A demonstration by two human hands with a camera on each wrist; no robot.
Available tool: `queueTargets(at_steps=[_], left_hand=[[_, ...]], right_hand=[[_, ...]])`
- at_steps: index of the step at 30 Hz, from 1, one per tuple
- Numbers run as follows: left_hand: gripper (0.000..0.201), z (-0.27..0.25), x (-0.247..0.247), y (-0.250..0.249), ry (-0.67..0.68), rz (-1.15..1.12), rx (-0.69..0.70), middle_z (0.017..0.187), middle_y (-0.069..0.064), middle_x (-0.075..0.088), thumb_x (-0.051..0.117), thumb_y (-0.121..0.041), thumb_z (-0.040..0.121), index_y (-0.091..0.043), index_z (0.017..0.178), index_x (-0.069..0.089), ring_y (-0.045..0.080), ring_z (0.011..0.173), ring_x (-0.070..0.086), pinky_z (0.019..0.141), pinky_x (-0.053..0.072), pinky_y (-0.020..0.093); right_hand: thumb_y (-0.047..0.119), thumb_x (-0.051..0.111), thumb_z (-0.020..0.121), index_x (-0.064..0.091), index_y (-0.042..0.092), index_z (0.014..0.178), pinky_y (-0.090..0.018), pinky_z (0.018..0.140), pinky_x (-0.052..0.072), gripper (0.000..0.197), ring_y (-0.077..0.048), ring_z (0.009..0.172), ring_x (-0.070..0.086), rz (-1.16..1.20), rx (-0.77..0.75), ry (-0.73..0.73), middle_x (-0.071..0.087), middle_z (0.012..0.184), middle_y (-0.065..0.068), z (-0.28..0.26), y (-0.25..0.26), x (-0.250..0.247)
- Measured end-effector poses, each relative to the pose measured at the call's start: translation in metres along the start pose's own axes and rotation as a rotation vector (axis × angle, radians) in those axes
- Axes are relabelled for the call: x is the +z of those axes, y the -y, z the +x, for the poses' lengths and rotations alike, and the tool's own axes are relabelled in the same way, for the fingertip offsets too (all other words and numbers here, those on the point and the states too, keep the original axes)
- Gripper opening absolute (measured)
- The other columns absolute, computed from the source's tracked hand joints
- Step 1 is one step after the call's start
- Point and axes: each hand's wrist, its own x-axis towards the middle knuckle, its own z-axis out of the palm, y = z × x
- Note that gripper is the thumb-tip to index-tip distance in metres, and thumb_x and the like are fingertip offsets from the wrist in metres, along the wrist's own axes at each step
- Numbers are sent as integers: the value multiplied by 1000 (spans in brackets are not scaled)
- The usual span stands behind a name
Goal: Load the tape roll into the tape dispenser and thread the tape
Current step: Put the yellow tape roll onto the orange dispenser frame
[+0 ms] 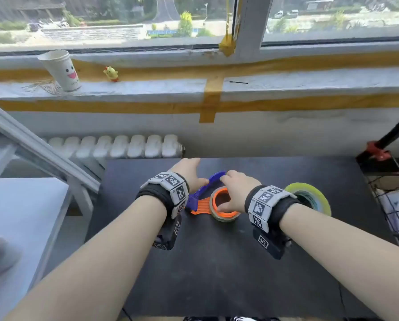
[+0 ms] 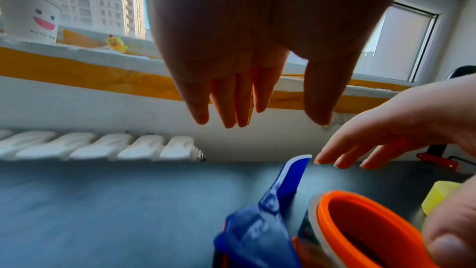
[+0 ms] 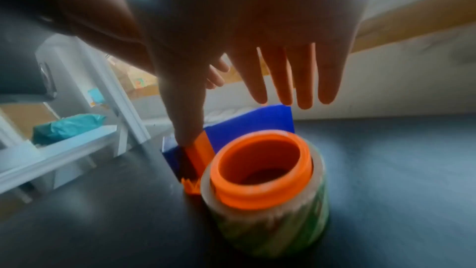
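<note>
— Two hands over the dark table [image 1: 217, 262]; what is each one doing?

— My left hand [image 1: 189, 173] is spread, fingers straight and slack, holding nothing. It hovers just left of the tape dispenser's [image 1: 204, 193] blue handle. My right hand [image 1: 236, 193] is also loose, fingers extended past the handle's tip, the thumb reaching down beside the orange hub. Whether the thumb presses the plastic, I cannot tell; the wrist view is blurred.

— Where is the tape roll?

— The tape roll [image 1: 225, 216] already sits around the orange hub, lying flat on the table under my right palm. A second, yellow-green roll [image 1: 314, 193] lies just beyond my right wrist.

— Room to move?

— Bare tabletop lies toward me and to the left. The far edge runs close behind the handle, the radiator [image 1: 115, 147] beyond it. A wire basket [image 1: 393, 205] stands at the right edge.
</note>
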Motion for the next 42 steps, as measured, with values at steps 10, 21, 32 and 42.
queueTargets(at_steps=[10,21,32,42], left_hand=[[35,-11,38,14,23,-36,-56,131,9,50,56,-14,85,-21,118,55,29,108,59,90,49,37],[54,-8,53,21,49,-50,-34,129,6,57,57,-8,83,-28,133,49,26,116,56,100,46,36],[56,-6,57,18,12,-34,-65,128,4,58,58,-9,84,-28,135,46,25,116,56,94,46,34],[56,-8,58,15,-2,-29,-86,125,5,59,57,-7,84,-27,135,46,25,114,57,92,46,34]], right_hand=[[39,76,68,17,26,148,-42,99,45,101,-28,134,35,-36,-39,59,27,150,-6,8,-2,38],[42,67,70,21,27,147,-38,93,48,91,-23,132,37,128,-43,-30,34,143,1,0,-16,31],[43,69,71,30,21,144,-43,104,42,85,-31,133,36,391,304,-234,33,142,-11,10,-62,5],[39,74,71,39,14,134,-42,92,46,76,-34,125,40,304,432,-113,35,133,-14,34,-74,22]])
